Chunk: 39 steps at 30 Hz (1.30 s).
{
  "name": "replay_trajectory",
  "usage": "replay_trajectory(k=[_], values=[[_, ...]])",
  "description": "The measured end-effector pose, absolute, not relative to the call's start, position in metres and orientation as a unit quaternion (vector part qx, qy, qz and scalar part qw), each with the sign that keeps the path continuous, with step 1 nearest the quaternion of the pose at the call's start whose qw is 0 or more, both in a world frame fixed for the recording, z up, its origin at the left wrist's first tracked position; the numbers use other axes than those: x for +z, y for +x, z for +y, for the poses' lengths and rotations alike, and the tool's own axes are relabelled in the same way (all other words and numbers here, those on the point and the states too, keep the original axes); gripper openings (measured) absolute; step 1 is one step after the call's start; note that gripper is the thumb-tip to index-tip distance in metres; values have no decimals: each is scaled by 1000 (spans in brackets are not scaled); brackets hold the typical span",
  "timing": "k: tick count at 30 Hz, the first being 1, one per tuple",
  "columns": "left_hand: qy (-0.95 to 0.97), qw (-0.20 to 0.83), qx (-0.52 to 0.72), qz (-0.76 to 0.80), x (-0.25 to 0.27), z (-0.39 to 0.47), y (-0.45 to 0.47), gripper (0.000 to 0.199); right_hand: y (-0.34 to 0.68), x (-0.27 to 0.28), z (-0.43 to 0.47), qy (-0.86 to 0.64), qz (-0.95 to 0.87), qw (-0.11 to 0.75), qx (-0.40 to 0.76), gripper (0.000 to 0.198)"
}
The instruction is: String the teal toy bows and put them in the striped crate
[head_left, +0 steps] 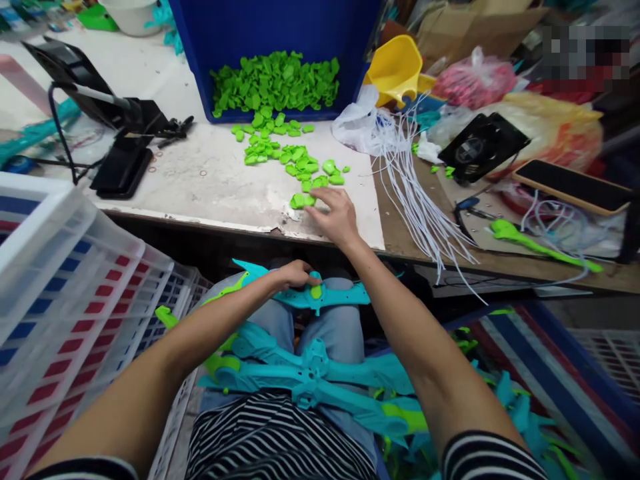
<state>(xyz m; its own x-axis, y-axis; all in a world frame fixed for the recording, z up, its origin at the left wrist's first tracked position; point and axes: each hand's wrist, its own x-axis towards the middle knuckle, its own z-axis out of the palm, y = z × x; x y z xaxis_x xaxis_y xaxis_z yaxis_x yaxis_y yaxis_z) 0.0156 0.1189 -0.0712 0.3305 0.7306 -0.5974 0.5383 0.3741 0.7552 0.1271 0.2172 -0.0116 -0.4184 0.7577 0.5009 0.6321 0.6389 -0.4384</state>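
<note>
From where I stand, the right hand [339, 215] is down on the bench with thumb and forefinger set about a small green piece [299, 201]; I can't tell whether the pinch is firm. Nearer the body and to its left, the left hand [295, 275] lies on a turquoise part [345, 295] across the knees, one finger against the green insert [316, 291] at its middle; how tightly it grips is hidden.

A light pinch on the piece's rim seems best, taking one piece clear of its neighbours, while the left hand steadies the part, since knees make a soft support. The loose green pieces [300, 160] trail away just beyond the right fingertips towards the blue bin [275, 27].

The ragged front edge of the pale board [200, 193] lies just on the body side of the right hand, so a dragged piece could drop. White strands [410, 180] crowd its right; leftwards, towards the black stand [125, 160], looks roomier. The white basket [30, 250] bounds the left arm's outer side.
</note>
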Motion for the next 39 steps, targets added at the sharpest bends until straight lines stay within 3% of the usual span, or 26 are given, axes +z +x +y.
replay_trajectory(k=[4,10,13,16,19,23,25,29,33,39], values=[[604,554,111,561,-73,112,17,28,181,-16,195,-441,-826,348,41,25],[783,257,172,540,-74,68,18,43,220,-22,162,-509,-820,217,-150,30],[846,198,113,482,-78,44,17,66,218,-21,158,-482,-842,171,-173,28],[845,185,32,500,-74,46,17,65,211,-20,164,-468,-859,147,-148,26],[833,236,23,499,-59,70,16,54,202,-18,171,-511,-838,155,-115,31],[803,382,27,457,-43,109,8,35,201,-14,180,-537,-812,219,-68,33],[773,450,24,446,-43,121,4,38,208,-11,186,-470,-848,245,-7,31],[702,573,21,423,-49,132,0,48,223,-7,198,-356,-902,213,121,18],[637,657,3,403,-51,134,-1,56,222,-6,172,-367,-890,247,110,19],[596,694,21,405,-51,131,1,56,213,-49,71,-310,-910,267,64,27]])
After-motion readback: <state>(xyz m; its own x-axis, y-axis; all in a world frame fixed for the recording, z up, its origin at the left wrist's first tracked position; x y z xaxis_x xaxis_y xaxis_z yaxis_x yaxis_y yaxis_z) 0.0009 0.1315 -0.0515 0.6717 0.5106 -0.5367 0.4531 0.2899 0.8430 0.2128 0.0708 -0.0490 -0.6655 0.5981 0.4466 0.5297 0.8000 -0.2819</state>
